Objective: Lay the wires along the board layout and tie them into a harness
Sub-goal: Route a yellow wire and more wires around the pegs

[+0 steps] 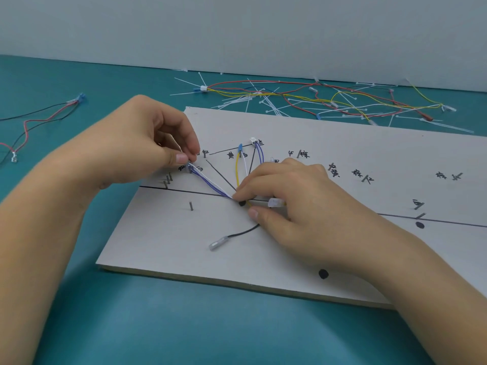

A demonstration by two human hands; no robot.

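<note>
Left hand pinches blue-white wires at a nail; right hand pins the wires onto board, fingers curled.

handwr. 黄, 棕, 红 on board

Board right end cut by frame edge. Right hand covers wire junction; left hand fingers hide purple-white wires upper end. Red-black wires run off left edge. Handwritten labels unreadable.
</note>
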